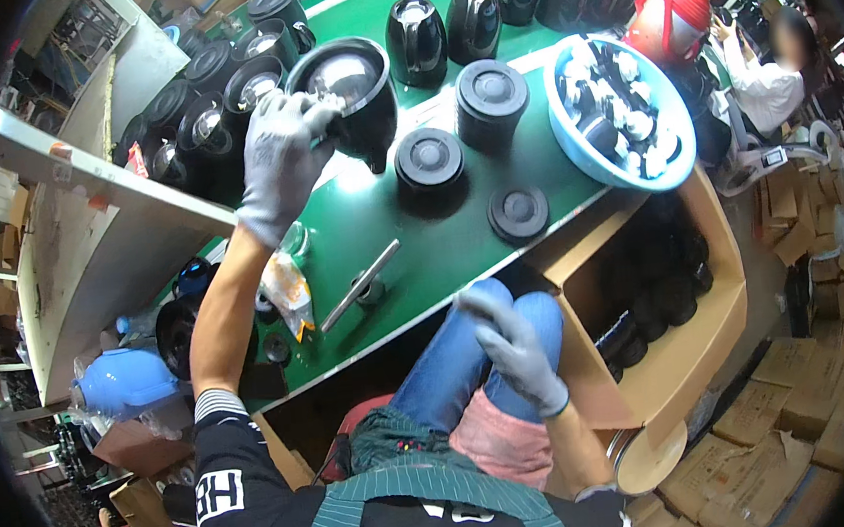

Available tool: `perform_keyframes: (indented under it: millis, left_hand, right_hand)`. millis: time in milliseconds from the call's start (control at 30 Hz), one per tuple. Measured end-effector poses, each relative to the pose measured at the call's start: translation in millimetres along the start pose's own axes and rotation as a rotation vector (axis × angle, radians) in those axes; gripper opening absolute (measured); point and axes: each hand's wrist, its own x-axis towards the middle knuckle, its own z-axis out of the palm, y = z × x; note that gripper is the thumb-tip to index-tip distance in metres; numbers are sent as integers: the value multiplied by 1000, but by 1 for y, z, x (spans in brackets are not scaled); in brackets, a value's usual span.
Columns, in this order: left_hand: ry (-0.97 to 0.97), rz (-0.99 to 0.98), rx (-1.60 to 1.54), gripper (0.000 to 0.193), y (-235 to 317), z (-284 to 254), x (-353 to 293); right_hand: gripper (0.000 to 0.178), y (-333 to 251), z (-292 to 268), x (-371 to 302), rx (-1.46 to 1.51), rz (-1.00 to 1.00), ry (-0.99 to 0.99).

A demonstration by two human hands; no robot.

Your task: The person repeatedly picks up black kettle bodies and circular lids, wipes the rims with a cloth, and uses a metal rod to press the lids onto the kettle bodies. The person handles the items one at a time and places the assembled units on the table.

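One glossy black plastic, wide-mouthed vessel [374, 117] over green tabletop [426, 253], gripped by left grey knit-gloved hand [281, 147], perhaps at its part-hidden rim to keep the mouth upward; right grey-gloved hand [515, 351], loosely spread and holding nothing visible, above blue denim knees [431, 365].

Bright glare on green tabletop [441, 252], blackened edges

glossy jug [368, 106], matt lids [430, 156], shiny metal rod [361, 286]
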Motion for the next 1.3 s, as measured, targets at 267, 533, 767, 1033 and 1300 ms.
perform_keyframes:
  millis: [267,533,767,1033,1300]
  left_hand:
    - [-408,320,-370,40,83,-146,-84]
    - [-246,-470,-768,75,99,-100,-253]
    - [-24,-630,-1123,54,121,-46,-268]
    - [-99,-952,-1361,57,68,27,-406]
    - [-75,-1013,-1359,57,73,21,-430]
  right_hand:
    - [60,-122,28,44,-856,-774,-277]
    - [50,-60,44,-63,-395,-412,259]
    - [53,-67,86,-69,-399,-305,318]
    - [30,-42,35,74,-388,-74,14]
    - [112,86,10,274,-1348,-33,501]
